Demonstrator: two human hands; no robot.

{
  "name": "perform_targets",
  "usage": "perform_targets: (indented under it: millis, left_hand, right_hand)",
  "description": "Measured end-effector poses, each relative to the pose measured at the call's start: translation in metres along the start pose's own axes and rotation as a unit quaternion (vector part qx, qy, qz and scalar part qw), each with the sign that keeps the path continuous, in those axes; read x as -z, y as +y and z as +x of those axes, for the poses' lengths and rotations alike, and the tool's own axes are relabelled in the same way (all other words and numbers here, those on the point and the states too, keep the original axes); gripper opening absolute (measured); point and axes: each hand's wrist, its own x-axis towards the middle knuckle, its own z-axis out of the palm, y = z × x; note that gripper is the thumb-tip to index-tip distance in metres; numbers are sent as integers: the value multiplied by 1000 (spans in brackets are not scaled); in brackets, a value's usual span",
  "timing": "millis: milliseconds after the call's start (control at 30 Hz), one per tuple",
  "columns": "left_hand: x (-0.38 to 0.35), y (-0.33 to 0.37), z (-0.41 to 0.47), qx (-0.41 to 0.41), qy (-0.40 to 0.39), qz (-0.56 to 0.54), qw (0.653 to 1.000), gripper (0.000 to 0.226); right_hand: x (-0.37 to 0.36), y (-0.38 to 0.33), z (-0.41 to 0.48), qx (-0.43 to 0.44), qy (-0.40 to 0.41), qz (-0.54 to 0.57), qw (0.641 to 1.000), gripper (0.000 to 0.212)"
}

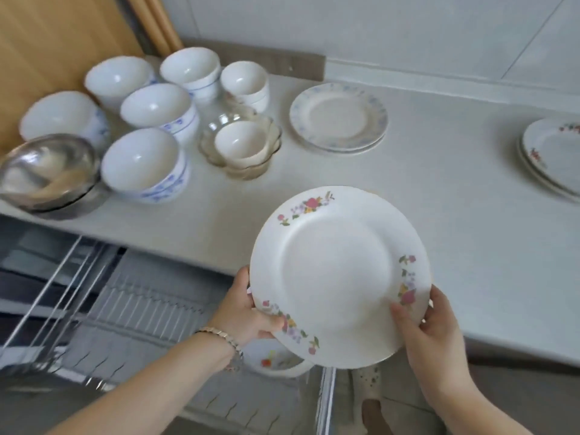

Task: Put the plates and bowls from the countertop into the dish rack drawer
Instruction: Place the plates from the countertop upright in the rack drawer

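A white plate with pink flower sprigs (339,271) is held tilted over the counter's front edge. My left hand (248,312) grips its lower left rim, and my right hand (430,321) grips its lower right rim, thumb on the face. Below it the dish rack drawer (150,309) stands pulled out, its wire slots showing, and another flowered plate (276,361) stands in it. On the countertop (439,199) sit several white and blue-patterned bowls (144,164), a stack of blue-rimmed plates (339,117) and flowered plates (552,155) at the right edge.
Steel bowls (50,174) sit stacked at the counter's left front corner. A glass bowl (241,149) holds a small white cup. A wooden panel (47,42) rises at the back left. A tiled wall (408,26) runs behind the counter.
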Motion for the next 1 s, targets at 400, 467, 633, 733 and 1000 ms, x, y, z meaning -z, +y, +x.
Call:
perform_targets:
  millis: [400,467,633,733,1000]
  left_hand:
    - [172,-93,-46,252,87,143,953,29]
    - [188,-104,-48,283,97,160,941,24]
    - [223,-119,-34,307,118,218,919,21]
    - [248,-128,-11,311,118,235,913,22]
    - [316,-155,113,240,122,374,887,40]
  right_hand:
    - [-153,44,-126,-64,-110,-78,989,40]
    - [-165,56,-135,-90,-132,-83,984,34]
    - [-202,97,-146,-170,-157,-50,972,30]
    - [-238,114,-138,-215,-145,-47,965,28]
    - [-358,162,-74,-324,-102,-105,935,43]
